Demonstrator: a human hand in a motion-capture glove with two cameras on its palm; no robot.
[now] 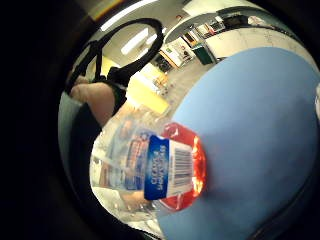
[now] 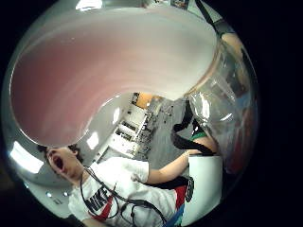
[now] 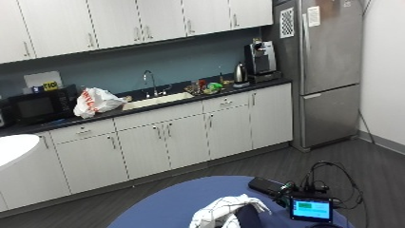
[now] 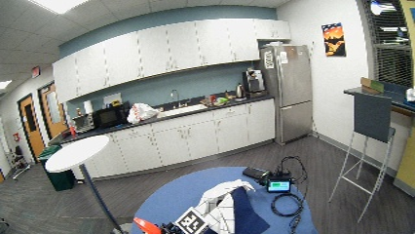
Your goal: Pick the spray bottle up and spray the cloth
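Observation:
The spray bottle is clear plastic with a blue and white label and red liquid at its base. It fills the little finger side palm view, close against my right hand, whose fingers curl along its side and grip it. It hangs above the blue table. In the thumb side view a pale pinkish curved part, probably the spray head, sits right at the palm beside the clear bottle wall. The cloth, white with a dark grid and a dark blue part, lies bunched on the round blue table. In the wide view the cloth lies near the front edge.
A small screen device with black cables and a flat black box sit on the table's right side. A white round table stands at the left. Kitchen cabinets and a fridge line the far wall.

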